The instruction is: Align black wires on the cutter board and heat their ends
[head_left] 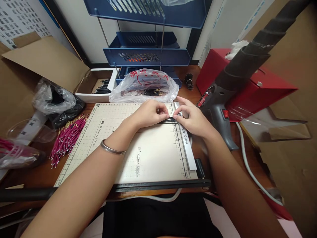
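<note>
Both my hands meet near the upper right of a cream paper cutter (158, 152) with printed grid lines. Several thin black strands (169, 121), perhaps short wires, lie side by side there, reaching toward the cutter's white strip (185, 142). My left hand (151, 114) pinches the strands from the left, its fingers curled and a metal bangle on the wrist. From the right, my right hand (189, 117) pinches at their other end, thumb and index together near the white strip. The fingertips hide part of the strands.
A clear plastic bag (146, 84) with dark strands sits behind the cutter, beside a white box (92, 96). Magenta wires (66, 138) are heaped at left. A heat gun (224, 109) and red metal box (262, 86) stand at right; blue shelves (148, 56) rise behind.
</note>
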Motion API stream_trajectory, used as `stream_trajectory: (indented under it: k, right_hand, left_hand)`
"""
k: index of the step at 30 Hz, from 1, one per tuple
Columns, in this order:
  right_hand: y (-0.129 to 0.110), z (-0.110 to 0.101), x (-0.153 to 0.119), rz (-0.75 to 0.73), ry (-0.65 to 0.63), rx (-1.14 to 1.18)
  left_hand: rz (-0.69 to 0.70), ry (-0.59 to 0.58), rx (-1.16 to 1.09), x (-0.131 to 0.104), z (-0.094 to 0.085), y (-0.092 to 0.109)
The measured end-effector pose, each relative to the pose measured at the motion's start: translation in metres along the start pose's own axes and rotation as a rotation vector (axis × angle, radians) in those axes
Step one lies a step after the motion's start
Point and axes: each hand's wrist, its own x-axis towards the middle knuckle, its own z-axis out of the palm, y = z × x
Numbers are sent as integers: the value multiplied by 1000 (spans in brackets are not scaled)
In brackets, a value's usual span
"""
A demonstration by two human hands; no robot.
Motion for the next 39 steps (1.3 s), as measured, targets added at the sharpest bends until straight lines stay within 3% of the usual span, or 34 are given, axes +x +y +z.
stream_trajectory:
  k: [7, 22, 28, 39]
  right_hand:
    - [4, 4, 0, -23, 58, 36]
    - [6, 8, -1, -158, 165, 120]
    - [4, 9, -1, -124, 190, 178]
    - [3, 10, -1, -86, 179, 371]
  left_hand:
    - [119, 56, 54, 1, 2, -5]
    - [182, 118, 39, 0, 4, -3]
    - [231, 152, 16, 1, 5, -4]
    - [159, 89, -62, -3, 4, 1]
